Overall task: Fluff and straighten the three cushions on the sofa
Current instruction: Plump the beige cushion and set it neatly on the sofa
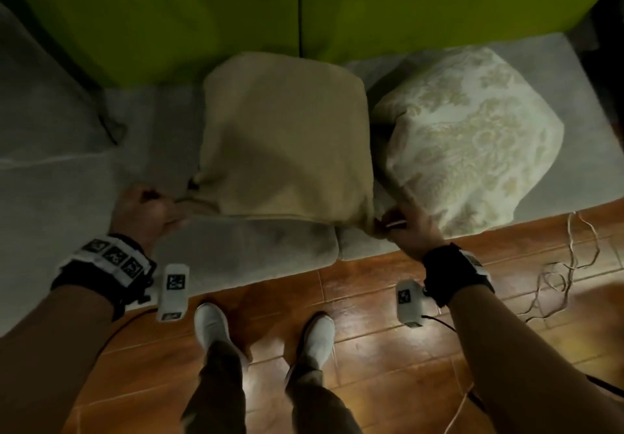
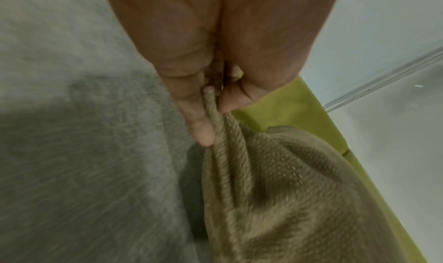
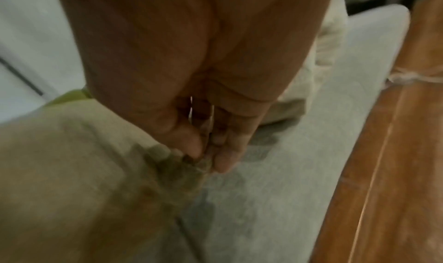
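Note:
A plain tan cushion [image 1: 287, 136] lies on the grey sofa seat [image 1: 256, 251] in the middle. My left hand [image 1: 145, 214] pinches its near left corner, and the bunched tan fabric [image 2: 223, 134] runs between thumb and fingers in the left wrist view. My right hand [image 1: 408, 227] pinches the near right corner [image 3: 191, 163] the same way. A cream cushion with a pale floral pattern [image 1: 472, 136] sits just to the right, touching the tan one. Only two cushions are in view.
The sofa's green back cushions [image 1: 202, 11] stand behind. A grey armrest [image 1: 37, 123] is at the left. Wooden floor [image 1: 371, 315] lies in front, with my white shoes [image 1: 212, 325] and a loose tangle of thin cord [image 1: 560, 278] at the right.

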`<state>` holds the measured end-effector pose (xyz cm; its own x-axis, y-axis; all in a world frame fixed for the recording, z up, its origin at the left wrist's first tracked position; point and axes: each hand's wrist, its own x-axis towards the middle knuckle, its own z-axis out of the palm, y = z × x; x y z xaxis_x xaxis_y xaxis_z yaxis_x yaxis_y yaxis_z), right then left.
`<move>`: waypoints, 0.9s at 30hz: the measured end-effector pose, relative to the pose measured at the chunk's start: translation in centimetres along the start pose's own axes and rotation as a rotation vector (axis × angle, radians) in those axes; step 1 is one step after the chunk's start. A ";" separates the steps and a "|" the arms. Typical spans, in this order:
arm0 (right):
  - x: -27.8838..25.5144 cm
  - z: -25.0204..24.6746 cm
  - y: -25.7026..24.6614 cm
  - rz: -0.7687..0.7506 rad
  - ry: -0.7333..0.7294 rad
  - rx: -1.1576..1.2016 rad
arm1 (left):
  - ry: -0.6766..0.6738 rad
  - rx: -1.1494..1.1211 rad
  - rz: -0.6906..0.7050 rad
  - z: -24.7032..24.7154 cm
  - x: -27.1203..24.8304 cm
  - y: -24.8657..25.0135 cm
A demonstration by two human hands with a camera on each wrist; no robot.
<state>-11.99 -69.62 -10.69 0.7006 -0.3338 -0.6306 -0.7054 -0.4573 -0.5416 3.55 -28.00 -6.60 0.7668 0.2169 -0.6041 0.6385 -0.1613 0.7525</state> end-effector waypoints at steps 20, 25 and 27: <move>-0.8 1.6 -1.3 -0.162 0.380 -0.235 | 0.113 0.701 0.174 -1.6 -1.3 -5.4; -0.3 3.8 -9.2 -0.553 0.439 -0.279 | 0.005 0.749 0.714 5.1 -2.7 1.8; 2.1 5.6 -11.5 -0.447 0.353 -0.245 | -0.123 0.987 0.759 9.0 -1.4 3.0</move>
<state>-3.04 -60.42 -8.91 0.9455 -0.2994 -0.1278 -0.3195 -0.7779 -0.5411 5.02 -37.42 -5.84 0.9297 -0.3294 -0.1651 -0.2309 -0.8701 0.4355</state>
